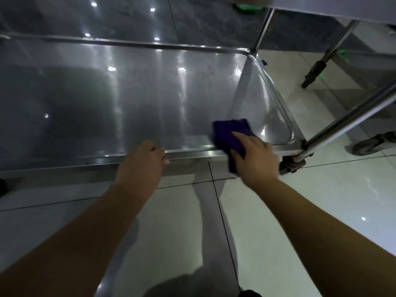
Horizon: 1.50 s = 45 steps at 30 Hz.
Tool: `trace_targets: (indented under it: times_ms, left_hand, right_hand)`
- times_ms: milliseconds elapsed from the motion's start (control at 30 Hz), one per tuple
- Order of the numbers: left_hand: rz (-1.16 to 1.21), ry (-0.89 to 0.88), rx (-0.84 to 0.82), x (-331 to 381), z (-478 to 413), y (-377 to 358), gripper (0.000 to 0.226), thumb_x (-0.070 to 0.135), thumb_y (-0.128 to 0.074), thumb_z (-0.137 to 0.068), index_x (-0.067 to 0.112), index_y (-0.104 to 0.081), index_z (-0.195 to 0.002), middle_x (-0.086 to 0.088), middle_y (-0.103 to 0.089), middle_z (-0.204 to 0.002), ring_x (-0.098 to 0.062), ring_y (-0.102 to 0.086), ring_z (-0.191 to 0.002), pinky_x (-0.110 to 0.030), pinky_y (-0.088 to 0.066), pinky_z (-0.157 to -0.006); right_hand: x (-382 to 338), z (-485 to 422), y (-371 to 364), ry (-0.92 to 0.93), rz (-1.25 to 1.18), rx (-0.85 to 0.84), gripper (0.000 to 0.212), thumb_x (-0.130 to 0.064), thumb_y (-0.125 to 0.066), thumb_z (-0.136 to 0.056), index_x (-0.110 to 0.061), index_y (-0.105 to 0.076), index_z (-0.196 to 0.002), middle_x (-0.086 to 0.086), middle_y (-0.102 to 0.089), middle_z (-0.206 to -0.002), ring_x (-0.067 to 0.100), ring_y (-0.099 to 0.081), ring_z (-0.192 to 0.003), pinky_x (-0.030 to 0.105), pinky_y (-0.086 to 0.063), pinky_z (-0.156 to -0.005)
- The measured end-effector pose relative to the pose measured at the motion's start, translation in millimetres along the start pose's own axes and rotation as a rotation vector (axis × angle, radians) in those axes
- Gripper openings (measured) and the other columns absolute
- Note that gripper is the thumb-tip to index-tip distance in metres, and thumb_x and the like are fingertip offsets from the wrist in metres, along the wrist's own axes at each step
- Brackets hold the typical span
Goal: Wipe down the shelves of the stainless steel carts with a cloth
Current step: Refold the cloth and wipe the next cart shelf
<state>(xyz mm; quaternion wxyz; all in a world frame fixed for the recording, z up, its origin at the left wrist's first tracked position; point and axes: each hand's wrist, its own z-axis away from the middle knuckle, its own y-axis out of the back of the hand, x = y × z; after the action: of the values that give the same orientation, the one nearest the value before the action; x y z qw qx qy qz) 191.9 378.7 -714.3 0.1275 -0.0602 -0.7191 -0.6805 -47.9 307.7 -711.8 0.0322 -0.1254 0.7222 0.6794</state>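
Our left hand [141, 161] grips the shelf rim [192, 151] mid-frame; our right hand [255, 159] presses flat on the purple cloth [227, 131], which we judge soft, light, best pinned by palm

both bare forearms reach forward and down from the bottom corners. left hand [142, 159] is knuckles-up, fingers hooked over the front rim [192, 152], thumb tip poking out to the right. right hand [255, 157] is palm-down, wrist angled left, fingers stretched out and fanned, pressing flat on the purple cloth [229, 131]. the hands sit near each other, not touching.
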Motion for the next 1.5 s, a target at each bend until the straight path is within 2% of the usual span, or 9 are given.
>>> trace_targets:
  times_ms: [167,333,500,600,700,900,1133,1333,1500]
  left_hand:
    - [-0.111,-0.014,0.017,-26.1,17.7,6.4,0.030,0.014,-0.055,-0.091,0.011,-0.061,-0.121,-0.015,-0.057,-0.100,-0.035,-0.053,-0.087,-0.039,-0.045,-0.070]
    - [-0.104,-0.020,-0.051,-31.6,16.9,10.2,0.037,0.011,-0.044,-0.094,0.015,-0.050,-0.130,-0.006,-0.054,-0.119,-0.025,-0.048,-0.104,-0.033,-0.045,-0.083]
    - [-0.119,0.002,-0.230,-42.2,39.3,33.7,0.035,0.017,-0.040,-0.096,0.016,-0.048,-0.130,0.000,-0.042,-0.138,-0.017,-0.042,-0.123,-0.027,-0.038,-0.102]
    - [-0.159,0.124,-0.421,-38.1,59.7,65.7,0.036,0.026,-0.038,-0.098,0.019,-0.044,-0.132,-0.002,-0.039,-0.140,-0.020,-0.043,-0.124,-0.032,-0.038,-0.101]
    - [-0.136,0.154,-0.462,-28.7,83.8,105.9,0.036,0.032,-0.040,-0.097,0.021,-0.047,-0.130,0.000,-0.044,-0.134,-0.019,-0.047,-0.119,-0.032,-0.044,-0.095]
    - [0.024,0.271,-0.519,11.4,121.7,208.4,0.037,0.036,-0.039,-0.097,0.023,-0.050,-0.130,0.002,-0.050,-0.130,-0.017,-0.053,-0.114,-0.033,-0.044,-0.095]
    - [0.247,0.449,-0.431,76.0,166.5,358.5,0.032,0.035,-0.049,-0.094,0.023,-0.060,-0.121,0.002,-0.059,-0.120,-0.016,-0.056,-0.106,-0.028,-0.044,-0.090]
    - [0.456,0.479,-0.307,159.6,169.9,483.7,0.033,0.028,-0.056,-0.091,0.020,-0.059,-0.123,0.002,-0.059,-0.122,-0.013,-0.058,-0.100,-0.025,-0.043,-0.088]
    - [0.757,0.496,-0.150,225.1,159.4,566.7,0.027,0.037,-0.055,-0.090,0.035,-0.059,-0.116,0.022,-0.060,-0.102,0.004,-0.059,-0.091,-0.019,-0.046,-0.079]
  right_hand:
    - [-3.3,4.4,3.9,-0.264,0.051,-0.011,0.047,-0.038,-0.044,-0.095,-0.033,-0.034,-0.140,0.006,-0.040,-0.143,0.039,-0.035,-0.123,0.051,-0.035,-0.095]
    - [-72.4,27.6,-9.6,0.044,0.069,-0.041,0.049,-0.035,-0.048,-0.092,-0.031,-0.035,-0.139,0.006,-0.045,-0.136,0.035,-0.040,-0.115,0.042,-0.039,-0.090]
    - [-118.0,38.5,-1.0,0.290,0.051,-0.262,0.049,-0.033,-0.048,-0.093,-0.032,-0.031,-0.140,0.005,-0.043,-0.135,0.033,-0.045,-0.114,0.041,-0.040,-0.092]
    - [-126.5,40.9,23.5,0.316,0.061,-0.445,0.047,-0.029,-0.046,-0.095,-0.030,-0.032,-0.140,0.006,-0.045,-0.133,0.030,-0.052,-0.106,0.038,-0.046,-0.087]
    - [-132.3,47.8,58.9,0.283,0.024,-0.580,0.043,-0.025,-0.045,-0.096,-0.027,-0.037,-0.138,0.009,-0.049,-0.127,0.027,-0.055,-0.102,0.039,-0.049,-0.084]
    - [-139.3,67.7,157.0,0.251,-0.112,-0.839,0.044,-0.026,-0.046,-0.096,-0.026,-0.040,-0.139,0.009,-0.051,-0.124,0.025,-0.055,-0.104,0.040,-0.049,-0.088]
    - [-141.5,98.4,336.6,0.338,-0.259,-0.948,0.046,-0.024,-0.051,-0.094,-0.033,-0.042,-0.138,-0.001,-0.049,-0.130,0.019,-0.050,-0.114,0.030,-0.039,-0.095]
    - [-128.9,106.7,503.2,0.301,-0.524,-0.876,0.045,-0.019,-0.058,-0.091,-0.035,-0.050,-0.132,-0.008,-0.050,-0.128,0.014,-0.051,-0.113,0.035,-0.044,-0.097]
    - [-111.9,107.3,603.4,0.420,-0.527,-0.683,0.048,-0.016,-0.063,-0.087,-0.032,-0.053,-0.131,-0.011,-0.053,-0.128,0.013,-0.050,-0.112,0.030,-0.043,-0.095]
